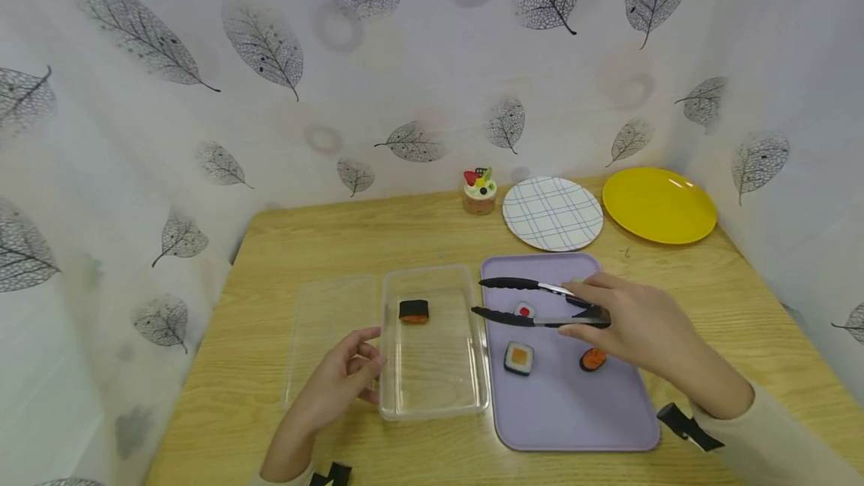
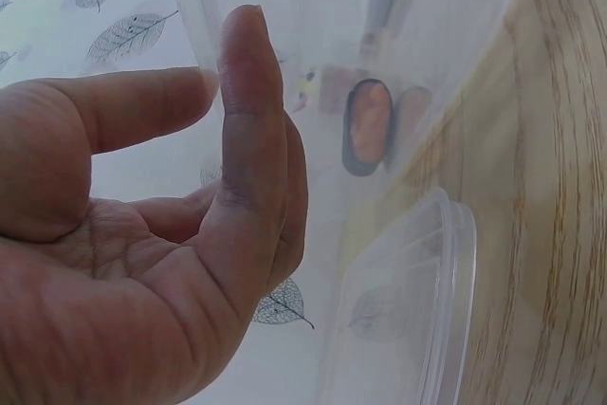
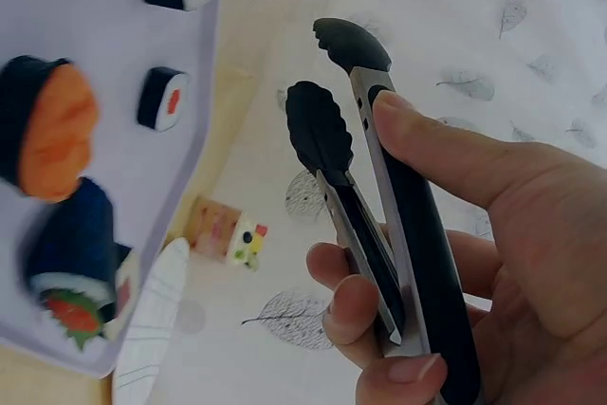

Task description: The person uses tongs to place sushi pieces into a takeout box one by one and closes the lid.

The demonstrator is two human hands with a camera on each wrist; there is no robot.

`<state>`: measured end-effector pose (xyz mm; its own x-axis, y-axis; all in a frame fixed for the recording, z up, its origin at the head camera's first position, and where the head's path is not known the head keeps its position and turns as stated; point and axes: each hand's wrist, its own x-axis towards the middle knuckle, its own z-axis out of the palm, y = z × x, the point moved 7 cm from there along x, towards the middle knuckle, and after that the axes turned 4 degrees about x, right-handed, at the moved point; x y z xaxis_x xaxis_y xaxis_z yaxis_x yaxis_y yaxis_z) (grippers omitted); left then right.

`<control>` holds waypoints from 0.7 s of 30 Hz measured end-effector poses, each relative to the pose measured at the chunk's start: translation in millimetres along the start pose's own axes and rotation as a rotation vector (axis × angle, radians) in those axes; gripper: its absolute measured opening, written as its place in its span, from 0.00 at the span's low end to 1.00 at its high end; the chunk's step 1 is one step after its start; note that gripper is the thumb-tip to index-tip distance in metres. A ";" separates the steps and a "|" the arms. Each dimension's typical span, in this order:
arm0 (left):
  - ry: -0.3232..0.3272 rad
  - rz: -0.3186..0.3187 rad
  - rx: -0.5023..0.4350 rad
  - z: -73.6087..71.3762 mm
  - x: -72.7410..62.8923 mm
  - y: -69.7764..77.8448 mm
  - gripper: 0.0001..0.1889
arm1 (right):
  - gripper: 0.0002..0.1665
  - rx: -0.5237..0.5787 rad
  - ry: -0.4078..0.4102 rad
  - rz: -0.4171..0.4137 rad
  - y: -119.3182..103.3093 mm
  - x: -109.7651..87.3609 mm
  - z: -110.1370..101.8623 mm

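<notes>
My left hand is at the left wall of a clear plastic container, its fingertips against or very near it, fingers loosely extended. Inside the container lies one toy sushi piece, black-wrapped with orange. My right hand grips black-and-silver tongs above a lilac tray. The tongs' tips stand apart with nothing between them. On the tray are a square roll, a small red-centred roll and an orange-topped sushi. A cone-shaped hand roll shows in the right wrist view, mostly hidden from the head.
Left of the container lies a clear lid. Along the back stand a toy cake cup, a white checked plate and a yellow plate. A leaf-patterned curtain borders the wooden table.
</notes>
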<state>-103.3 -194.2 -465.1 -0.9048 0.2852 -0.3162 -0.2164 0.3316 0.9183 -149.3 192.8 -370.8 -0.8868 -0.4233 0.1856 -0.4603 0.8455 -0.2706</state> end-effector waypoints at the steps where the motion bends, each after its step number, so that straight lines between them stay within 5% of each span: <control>1: 0.001 -0.001 -0.002 0.0 -0.1 -0.1 0.32 | 0.37 -0.002 -0.009 0.018 3.6 -3.5 0.6; 10: -0.001 0.000 -0.001 -0.3 -0.3 -0.8 0.33 | 0.39 -0.048 -0.082 0.133 30.5 -29.5 11.7; 21: -0.004 0.008 -0.007 0.3 -0.1 -2.2 0.33 | 0.38 -0.098 -0.087 0.141 40.4 -41.1 22.6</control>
<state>-102.6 -194.7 -467.1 -0.9049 0.2916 -0.3100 -0.2118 0.3231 0.9224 -132.4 237.1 -410.7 -0.9446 -0.3208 0.0690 -0.3282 0.9245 -0.1937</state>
